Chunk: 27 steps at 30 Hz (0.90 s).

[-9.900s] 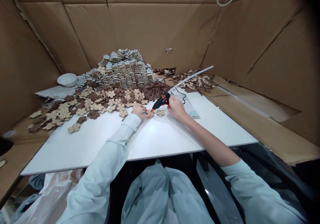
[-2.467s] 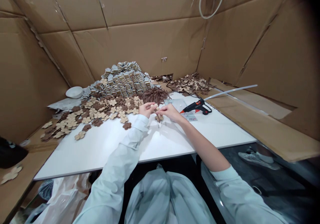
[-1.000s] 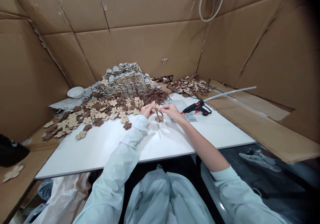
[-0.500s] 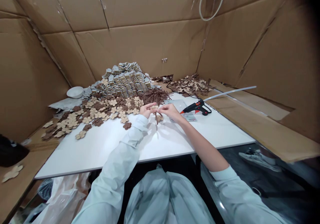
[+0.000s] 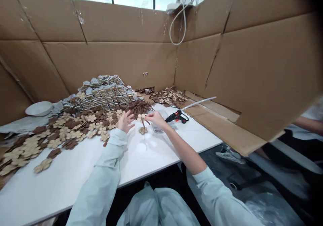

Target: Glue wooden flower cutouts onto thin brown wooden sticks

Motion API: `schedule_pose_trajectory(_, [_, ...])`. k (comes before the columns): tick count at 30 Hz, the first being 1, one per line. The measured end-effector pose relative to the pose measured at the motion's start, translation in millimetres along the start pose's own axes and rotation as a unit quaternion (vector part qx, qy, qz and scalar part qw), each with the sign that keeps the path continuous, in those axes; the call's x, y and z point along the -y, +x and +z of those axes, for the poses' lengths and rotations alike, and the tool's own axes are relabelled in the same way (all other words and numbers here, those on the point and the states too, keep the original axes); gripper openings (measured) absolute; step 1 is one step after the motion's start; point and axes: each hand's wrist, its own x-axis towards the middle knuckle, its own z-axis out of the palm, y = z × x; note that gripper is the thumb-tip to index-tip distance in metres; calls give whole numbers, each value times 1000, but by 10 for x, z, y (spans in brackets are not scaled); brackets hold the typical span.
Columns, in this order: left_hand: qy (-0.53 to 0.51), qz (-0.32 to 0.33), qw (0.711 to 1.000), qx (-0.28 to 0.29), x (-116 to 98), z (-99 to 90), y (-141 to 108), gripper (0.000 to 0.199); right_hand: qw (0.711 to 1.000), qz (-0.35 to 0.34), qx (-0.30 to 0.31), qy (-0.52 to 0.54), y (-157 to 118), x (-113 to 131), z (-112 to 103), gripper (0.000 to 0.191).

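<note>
My right hand (image 5: 156,119) pinches a small beige flower (image 5: 140,117) by its edge, above the white table. Brown cord strips (image 5: 143,124) hang down from it, close to the fingertips. Just below, another beige flower (image 5: 142,130) lies on the tabletop; whether the strips touch it I cannot tell. My left hand (image 5: 125,121) is to the left, apart from the flower, its fingers spread and holding nothing. A black and orange glue gun (image 5: 176,116) with a long pale glue stick rests right of my right hand, partly over a clear plastic sheet (image 5: 157,129).
Beige and brown flowers (image 5: 68,131) cover the table's left side. Behind them stand stacked silvery packets (image 5: 101,94), and a bundle of brown cords (image 5: 138,107). More flower pieces (image 5: 169,95) lie at the back. A white bowl (image 5: 39,108) sits far left. Cardboard walls (image 5: 121,61) enclose the table.
My left hand has let go and moved left, its fingers now spread. My right hand keeps hold of the flower with the strips. The view has turned right and upward.
</note>
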Motion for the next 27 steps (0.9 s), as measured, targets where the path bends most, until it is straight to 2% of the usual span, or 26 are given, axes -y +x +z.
schedule_pose_trajectory(3, [-24, 7, 991, -129, -103, -143, 66, 28, 989, 72, 119, -56, 114, 74, -70, 16])
schedule_pose_trajectory(4, [-30, 10, 986, -164, -127, -194, 82, 25, 984, 101, 131, -61, 184, 104, -123, 17])
schedule_pose_trajectory(5, [-38, 11, 981, -190, -144, -241, 95, 24, 983, 131, 112, -56, 270, 137, -197, 18])
schedule_pose_trajectory(6, [-45, 12, 977, -208, -155, -282, 105, 24, 985, 151, 64, -47, 368, 171, -291, 19])
schedule_pose_trajectory(8, [-54, 19, 974, -217, -163, -336, 117, 23, 977, 177, -119, -4, 576, 234, -519, 23])
schedule_pose_trajectory(9, [-53, 27, 975, -213, -160, -347, 120, 21, 973, 185, -140, 6, 671, 258, -638, 29])
schedule_pose_trajectory(12, [-27, 49, 980, -191, -132, -333, 121, 12, 968, 196, -150, 37, 841, 276, -911, 49])
schedule_pose_trajectory(15, [13, 68, 979, -189, -92, -296, 102, 11, 968, 182, -162, 67, 810, 236, -974, 57])
schedule_pose_trajectory(18, [76, 84, 969, -218, -69, -291, 65, 19, 977, 163, -122, 60, 687, 186, -856, 52])
schedule_pose_trajectory(20, [116, 92, 957, -249, -70, -303, 45, 25, 987, 151, -47, 23, 633, 146, -706, 41])
schedule_pose_trajectory(22, [118, 91, 952, -268, -80, -313, 45, 30, 988, 132, 37, -69, 629, 82, -507, 25])
schedule_pose_trajectory(24, [81, 82, 958, -262, -88, -312, 67, 31, 967, 92, 95, -219, 662, -14, -263, 16])
schedule_pose_trajectory(25, [58, 78, 962, -254, -90, -308, 85, 30, 947, 65, 107, -295, 684, -68, -131, 16])
schedule_pose_trajectory(27, [25, 73, 966, -247, -89, -299, 122, 27, 924, 26, 107, -366, 723, -172, 127, 18])
